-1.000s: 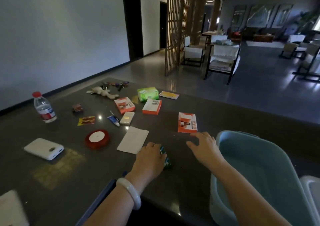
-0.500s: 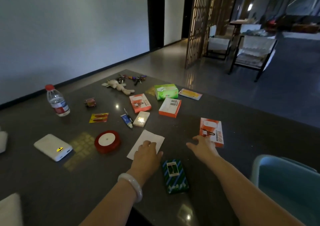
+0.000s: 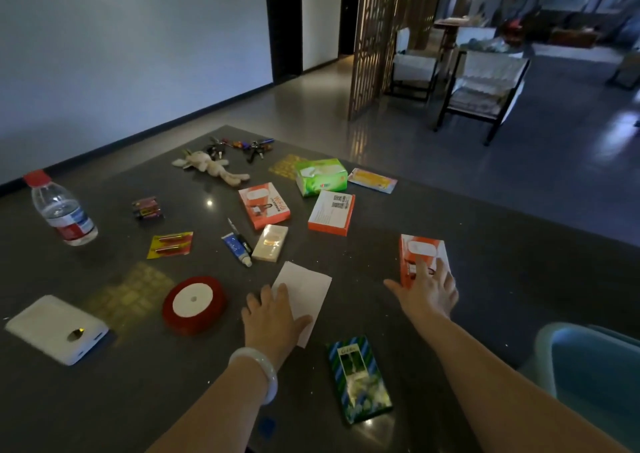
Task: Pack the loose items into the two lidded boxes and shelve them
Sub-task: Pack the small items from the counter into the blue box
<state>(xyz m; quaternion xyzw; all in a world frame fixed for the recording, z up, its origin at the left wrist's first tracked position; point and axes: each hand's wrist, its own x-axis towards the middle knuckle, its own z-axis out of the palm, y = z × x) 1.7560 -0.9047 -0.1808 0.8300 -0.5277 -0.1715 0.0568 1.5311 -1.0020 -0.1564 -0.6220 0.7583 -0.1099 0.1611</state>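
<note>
Loose items cover the dark table (image 3: 485, 230). My left hand (image 3: 272, 317) lies flat with straight fingers on the near end of a white paper sheet (image 3: 308, 289). My right hand (image 3: 427, 288) rests with spread fingers on an orange and white box (image 3: 420, 250). A green and blue striped box (image 3: 358, 378) lies between my forearms. A light blue box (image 3: 595, 380) stands at the lower right, partly cut off by the frame.
Farther out lie a red tape roll (image 3: 194, 303), a white power bank (image 3: 55, 329), a water bottle (image 3: 60, 210), battery packs (image 3: 169, 244), a blue tube (image 3: 237, 248), two more orange boxes (image 3: 265, 204), a green tissue box (image 3: 320, 175), a plush rabbit (image 3: 211, 166) and keys (image 3: 242, 146).
My left hand let go of the striped box and moved forward onto the white paper. My right hand reached forward onto the orange box. The view tilted down and left.
</note>
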